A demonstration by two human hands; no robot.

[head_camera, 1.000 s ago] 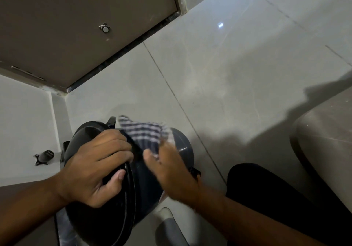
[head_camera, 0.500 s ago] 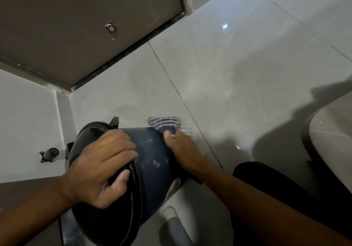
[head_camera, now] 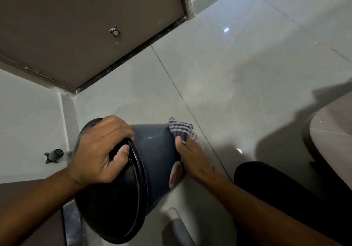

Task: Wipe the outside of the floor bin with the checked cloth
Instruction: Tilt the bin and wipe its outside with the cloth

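Observation:
The dark grey floor bin [head_camera: 152, 150] with a black lid lies tilted on its side, its base pointing away from me. My left hand [head_camera: 99, 150] grips the black lid rim at the top. My right hand [head_camera: 190, 156] presses the blue-and-white checked cloth [head_camera: 181, 129] against the bin's right side near its base. A round sticker [head_camera: 176, 173] shows on the bin wall just under my right wrist. The bin's far base is hidden behind the cloth.
A brown door [head_camera: 76, 26] with a round stopper [head_camera: 114, 32] stands ahead, a black door stop [head_camera: 54, 155] on the left wall. A white toilet rim [head_camera: 333, 135] curves at the right. My dark-clad knee [head_camera: 276, 188] is low right, glossy floor tiles [head_camera: 238, 74] beyond.
My right hand has slid the cloth along the bin's side from the top toward the base and right. The left hand keeps its grip on the lid.

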